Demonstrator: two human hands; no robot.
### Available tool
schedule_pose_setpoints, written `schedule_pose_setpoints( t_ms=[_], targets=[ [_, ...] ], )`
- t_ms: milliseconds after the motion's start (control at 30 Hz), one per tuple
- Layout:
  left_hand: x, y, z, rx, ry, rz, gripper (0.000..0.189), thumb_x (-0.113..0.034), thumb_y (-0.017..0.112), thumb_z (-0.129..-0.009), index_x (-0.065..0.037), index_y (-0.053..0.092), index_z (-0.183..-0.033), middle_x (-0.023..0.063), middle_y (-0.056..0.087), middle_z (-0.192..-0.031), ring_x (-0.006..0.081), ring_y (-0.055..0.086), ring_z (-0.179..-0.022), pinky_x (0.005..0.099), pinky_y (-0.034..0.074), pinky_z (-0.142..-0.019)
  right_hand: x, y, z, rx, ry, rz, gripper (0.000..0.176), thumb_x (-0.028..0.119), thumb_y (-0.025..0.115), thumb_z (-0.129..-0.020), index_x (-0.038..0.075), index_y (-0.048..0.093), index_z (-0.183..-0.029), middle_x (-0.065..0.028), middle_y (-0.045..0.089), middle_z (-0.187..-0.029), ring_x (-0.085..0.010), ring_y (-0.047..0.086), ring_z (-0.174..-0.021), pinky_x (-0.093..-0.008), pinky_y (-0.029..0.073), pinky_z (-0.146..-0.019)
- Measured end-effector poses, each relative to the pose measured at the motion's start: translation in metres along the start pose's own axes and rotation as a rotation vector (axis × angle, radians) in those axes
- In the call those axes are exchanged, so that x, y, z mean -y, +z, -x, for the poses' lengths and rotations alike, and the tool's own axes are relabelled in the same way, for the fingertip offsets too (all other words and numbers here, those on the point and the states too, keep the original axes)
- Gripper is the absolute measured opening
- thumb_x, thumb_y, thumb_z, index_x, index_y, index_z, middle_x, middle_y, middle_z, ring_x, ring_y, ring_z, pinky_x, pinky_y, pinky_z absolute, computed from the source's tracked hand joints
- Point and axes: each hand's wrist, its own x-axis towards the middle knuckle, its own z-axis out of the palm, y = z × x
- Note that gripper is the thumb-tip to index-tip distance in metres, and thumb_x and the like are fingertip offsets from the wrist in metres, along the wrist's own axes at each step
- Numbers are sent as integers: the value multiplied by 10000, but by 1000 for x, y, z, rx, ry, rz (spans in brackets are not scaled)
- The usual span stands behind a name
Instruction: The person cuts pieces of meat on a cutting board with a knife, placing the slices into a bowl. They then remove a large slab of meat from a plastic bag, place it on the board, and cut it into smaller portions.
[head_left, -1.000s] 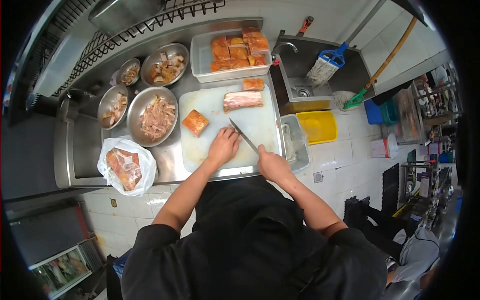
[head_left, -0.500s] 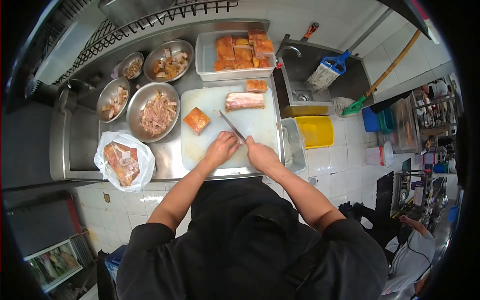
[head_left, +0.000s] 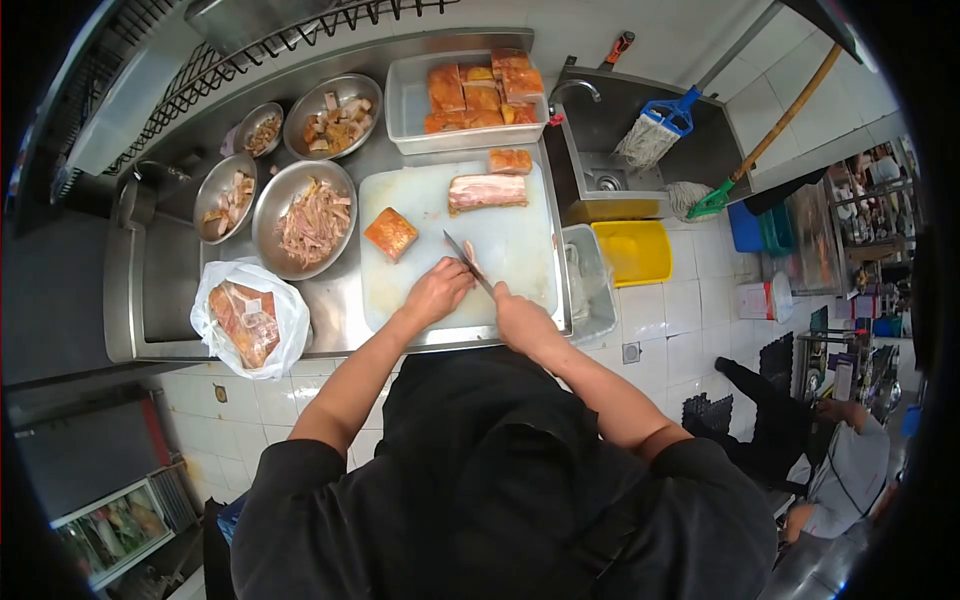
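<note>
A knife [head_left: 458, 250] is in my right hand [head_left: 522, 318], its blade pointing up and left over the white cutting board [head_left: 400, 290]. Against the blade's right side lies a thin strip of pale pink meat [head_left: 474, 257]. My left hand [head_left: 440, 290] is closed with curled fingers just left of the blade, pressing on meat that they mostly hide. Farther up the board are a square chunk of roasted pork [head_left: 391, 234] with orange-brown skin, a longer slab of layered pork belly [head_left: 487, 193] and a small browned piece [head_left: 510, 161].
A plastic tub [head_left: 400, 130] of browned pork slabs stands behind the board. Several steel bowls [head_left: 262, 235] with cut meat and a white plastic bag [head_left: 298, 330] of meat sit left. To the right are a sink [head_left: 575, 140], a yellow bin [head_left: 640, 250] and mops [head_left: 655, 140]. Another person [head_left: 850, 470] is lower right.
The knife has shifted slightly, and the meat strip now shows beside its blade. My left hand stays close to the blade. The person at lower right has changed posture.
</note>
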Motion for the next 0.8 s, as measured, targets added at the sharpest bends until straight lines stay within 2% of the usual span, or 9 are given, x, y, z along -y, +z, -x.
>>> schedule_pose_setpoints(
  t_ms=[67,200,233,300,367,400,467,633,800],
  targets=[
    [4,3,2,-6,-3,-2,225,-14,746,-761,-44,732,-984,101,679,-1023,288,627,-1014,375,545,-873,1,25,-13,-144,-9,-73,211,46,462,-916,-25,470,-1115,-331,682,-861,-492,689,-843,-582,540,-764],
    [13,4,3,61,14,17,253,-25,752,-771,-44,717,-1021,100,671,-1085,302,613,-1047,390,537,-893,-6,13,-39,-137,-12,-148,226,48,487,-907,-31,475,-1118,-346,674,-858,-511,674,-844,-606,520,-769],
    [12,1,-1,62,28,10,253,-25,752,-771,-44,717,-1021,100,671,-1085,302,613,-1047,390,537,-893,-19,13,-39,-209,-123,-158,233,68,491,-930,-28,479,-1142,-324,673,-821,-479,682,-762,-584,529,-703],
    [2,3,-1,-12,-147,52,339,-56,764,-795,-42,690,-1126,124,631,-1213,337,571,-1126,416,509,-955,-37,6,-21,-276,-234,-169,242,89,495,-954,-26,484,-1167,-301,673,-784,-448,689,-679,-562,538,-637],
    [-10,0,-6,-58,-261,33,382,-77,767,-808,-43,673,-1177,134,597,-1272,353,546,-1159,427,491,-982,-35,-25,18,-45,73,-568,319,179,523,-1005,0,484,-1266,-196,645,-689,-295,624,-465,-450,496,-453],
    [-13,0,-8,-108,-373,10,426,-98,770,-820,-44,656,-1227,145,562,-1331,369,520,-1192,438,474,-1010,-52,-16,25,-43,72,-565,319,179,523,-1005,0,484,-1266,-196,645,-689,-295,624,-465,-450,496,-453],
    [-6,6,-15,-32,-349,19,440,-104,765,-829,-56,651,-1251,151,541,-1354,371,503,-1210,439,463,-1025,-86,9,34,-22,111,-924,374,225,543,-1025,31,470,-1336,-89,575,-627,-157,501,-366,-340,413,-355],
    [-3,24,-14,55,-307,25,407,-110,745,-852,-93,672,-1252,145,553,-1333,350,529,-1180,429,477,-1013,-73,25,41,102,133,-954,368,209,539,-1029,5,470,-1327,-57,546,-611,-144,483,-371,-329,414,-363],
    [-7,11,-12,-222,-315,4,259,-59,731,-858,-77,743,-1116,126,609,-1205,295,606,-1028,400,529,-920,-33,16,23,144,6,-863,375,204,542,-1023,-32,466,-1304,-65,558,-628,-147,501,-381,-327,426,-374]
  ],
)
